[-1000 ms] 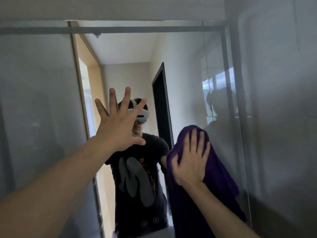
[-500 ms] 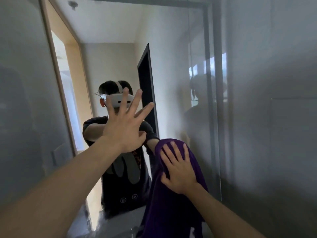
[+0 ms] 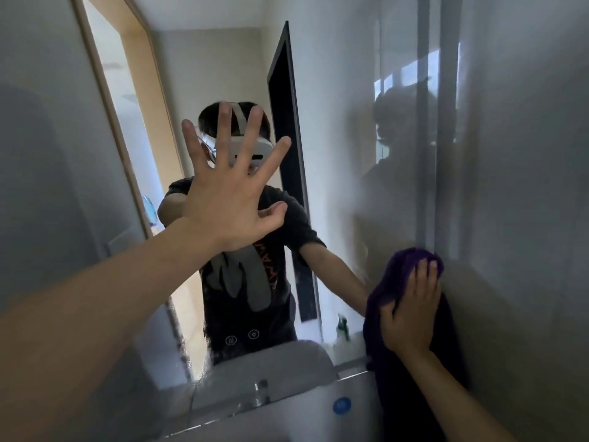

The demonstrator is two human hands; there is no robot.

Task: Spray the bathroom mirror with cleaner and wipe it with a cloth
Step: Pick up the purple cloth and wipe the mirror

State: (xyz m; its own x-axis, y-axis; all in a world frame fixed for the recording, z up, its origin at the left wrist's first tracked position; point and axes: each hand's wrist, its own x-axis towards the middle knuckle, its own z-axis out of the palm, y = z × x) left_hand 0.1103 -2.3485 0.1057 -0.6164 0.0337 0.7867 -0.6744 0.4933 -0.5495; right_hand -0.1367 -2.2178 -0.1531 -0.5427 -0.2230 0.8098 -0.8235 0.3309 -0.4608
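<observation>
Left hand [image 3: 228, 202]: fingers splayed wide, empty, palm toward the smooth bathroom mirror [image 3: 344, 129]; contact with the glass cannot be told. Right hand [image 3: 411, 314]: flat, fingers extended, pressing a soft, bunched purple cloth [image 3: 401, 272] against the mirror's lower right edge, beside the grey wall [image 3: 526, 218].

Cloth [image 3: 402, 275] deep purple, plain, no pattern we can see, lower right of frame. Mirror [image 3: 334, 106] reflects white-grey walls, pale wood door frame [image 3: 140, 100] at upper left, black door edge [image 3: 287, 129] at centre. In reflection we see black T-shirt [image 3: 242, 282] with grey shape and orange lettering, white headset [image 3: 251, 148] with grey strap. Round blue cap [image 3: 342, 406] on white surface at bottom centre. Small green thing [image 3: 343, 327] near mirror's lower edge, too blurred for us to name. Wall [image 3: 526, 186] at right grey, streaked with shadow.
</observation>
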